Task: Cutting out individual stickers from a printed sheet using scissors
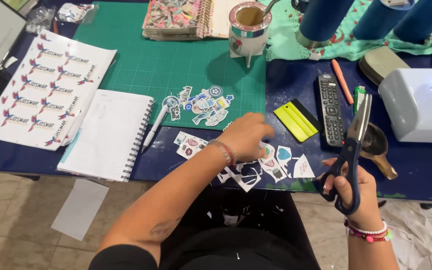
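Sticker cutting at a green cutting mat (141, 65)

Just below the mat's lower right corner, the left hand (248, 136) presses loose fingers onto cut stickers (276, 162), clasping nothing. Farther right of the mat, the right hand (348, 187) clenches scissors (355, 142), blades closed, long axis pointing up and away; the stickers lie left of them, nearer the left hand.

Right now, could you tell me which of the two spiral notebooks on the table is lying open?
The notebook near the table's front edge lies open on a blank lined page beside the white pen; the colourful one at the back is closed.
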